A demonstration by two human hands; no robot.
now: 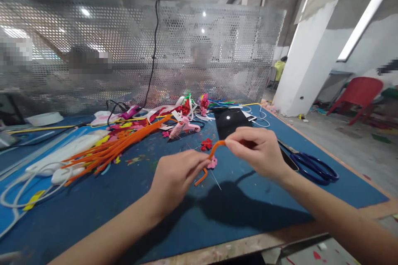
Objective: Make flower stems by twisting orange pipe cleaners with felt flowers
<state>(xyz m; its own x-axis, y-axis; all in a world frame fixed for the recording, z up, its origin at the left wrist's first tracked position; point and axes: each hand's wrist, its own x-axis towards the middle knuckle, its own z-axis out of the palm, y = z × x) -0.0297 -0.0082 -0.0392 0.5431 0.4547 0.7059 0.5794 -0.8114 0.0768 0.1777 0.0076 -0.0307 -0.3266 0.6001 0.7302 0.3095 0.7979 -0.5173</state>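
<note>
An orange pipe cleaner (217, 144) is stretched in a bend between my two hands above the blue table mat. My left hand (178, 174) pinches it near the middle, and its lower end hooks out below the fingers. The other end sits in the closed fingertips of my right hand (256, 147). Just beyond my hands lie a red flower (206, 144) and a pink flower (212, 162), the pink one partly hidden. A pink glue gun (185, 127) rests farther back.
At left lies a bundle of orange pipe cleaners (124, 145) beside a white power strip (66, 153) with looped cable. Blue-handled scissors (314, 167) are at right, near a black panel (231, 122). A perforated metal screen (124, 49) closes the back; a red chair (357, 93) stands beyond.
</note>
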